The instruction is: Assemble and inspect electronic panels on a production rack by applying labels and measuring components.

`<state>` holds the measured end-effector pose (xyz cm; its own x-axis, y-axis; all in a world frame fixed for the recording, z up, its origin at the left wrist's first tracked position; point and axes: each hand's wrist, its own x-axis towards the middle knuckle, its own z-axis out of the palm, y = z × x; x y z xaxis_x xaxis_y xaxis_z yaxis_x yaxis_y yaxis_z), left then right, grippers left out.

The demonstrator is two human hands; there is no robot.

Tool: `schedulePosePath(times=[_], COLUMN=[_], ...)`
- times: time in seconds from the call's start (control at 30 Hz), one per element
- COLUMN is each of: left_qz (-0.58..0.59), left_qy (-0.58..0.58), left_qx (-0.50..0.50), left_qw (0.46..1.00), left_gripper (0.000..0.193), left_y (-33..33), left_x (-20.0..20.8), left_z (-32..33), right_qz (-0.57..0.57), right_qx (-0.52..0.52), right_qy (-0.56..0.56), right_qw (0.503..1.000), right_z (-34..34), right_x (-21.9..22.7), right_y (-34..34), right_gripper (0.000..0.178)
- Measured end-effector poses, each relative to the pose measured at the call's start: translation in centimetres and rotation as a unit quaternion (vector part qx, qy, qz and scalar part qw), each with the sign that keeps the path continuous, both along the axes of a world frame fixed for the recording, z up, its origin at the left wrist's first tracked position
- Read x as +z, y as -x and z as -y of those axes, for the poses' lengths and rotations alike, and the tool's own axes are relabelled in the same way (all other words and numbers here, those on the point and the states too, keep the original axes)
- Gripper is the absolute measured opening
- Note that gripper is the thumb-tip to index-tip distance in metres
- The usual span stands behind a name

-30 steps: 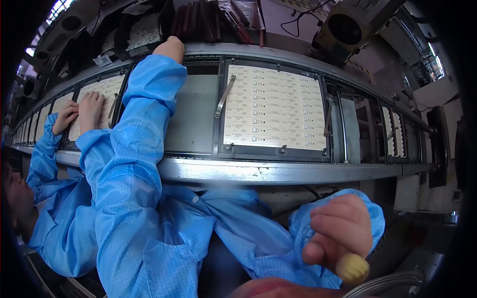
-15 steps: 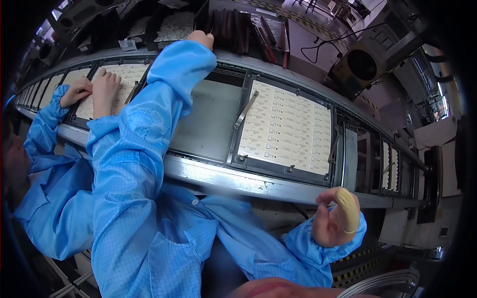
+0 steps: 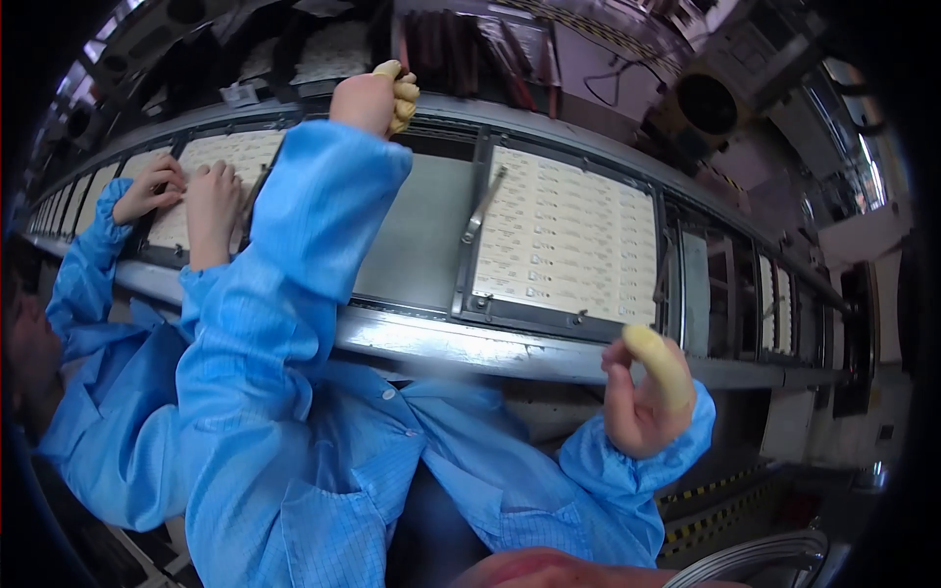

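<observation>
My left hand (image 3: 372,100) is raised over the far rail of the line, its fingers curled and wearing yellow finger cots. Whatever it may grip is hidden by the fingers. Nearer to me, my right hand (image 3: 647,394) hovers by the near metal rail (image 3: 461,345). One long yellow cot covers a bent finger there; the thumb stands apart and nothing shows in the hand. Beyond it lies a cream printed panel (image 3: 569,235), made of rows of small boards, in a dark frame carrier (image 3: 529,316). A metal clip (image 3: 484,208) crosses the panel's left edge.
A co-worker's hands (image 3: 186,201) rest at another cream panel (image 3: 235,147) on the left. Behind the line stand a bin of pale small parts (image 3: 333,54) and a tray of dark red strips (image 3: 446,61). A bare grey plate (image 3: 417,230) lies left of the near panel.
My left hand has drawn back from the bins toward me, its cotted fingers now showing. My right hand has moved slightly up and left. The view has shifted a little.
</observation>
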<state>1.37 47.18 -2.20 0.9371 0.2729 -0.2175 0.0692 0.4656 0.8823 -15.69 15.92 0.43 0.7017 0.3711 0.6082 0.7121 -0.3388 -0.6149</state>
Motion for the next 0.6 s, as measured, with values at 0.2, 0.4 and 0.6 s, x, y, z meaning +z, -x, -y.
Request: schedulePosePath(times=[0.2, 0.4, 0.6], left_qz=[0.068, -0.029, -0.002], left_qy=[-0.127, -0.148, -0.24], left_qx=[-0.094, -0.353, -0.45], left_qw=[0.985, 0.924, 0.86], left_gripper=[0.026, 0.027, 0.031], left_y=[6.7, 8.8, 7.4], left_x=[2.2, -0.3, -1.6], left_z=[7.5, 15.1, 18.2], right_qz=[-0.146, -0.235, -0.234], right_qx=[-0.019, -0.173, -0.183], right_qy=[-0.127, -0.144, -0.173], right_qw=[0.981, 0.945, 0.939], right_z=[-2.6, -1.9, 1.0], right_x=[-1.6, -4.2, -4.4], right_y=[-4.9, -9.0, -9.7], right_gripper=[0.04, 0.041, 0.05])
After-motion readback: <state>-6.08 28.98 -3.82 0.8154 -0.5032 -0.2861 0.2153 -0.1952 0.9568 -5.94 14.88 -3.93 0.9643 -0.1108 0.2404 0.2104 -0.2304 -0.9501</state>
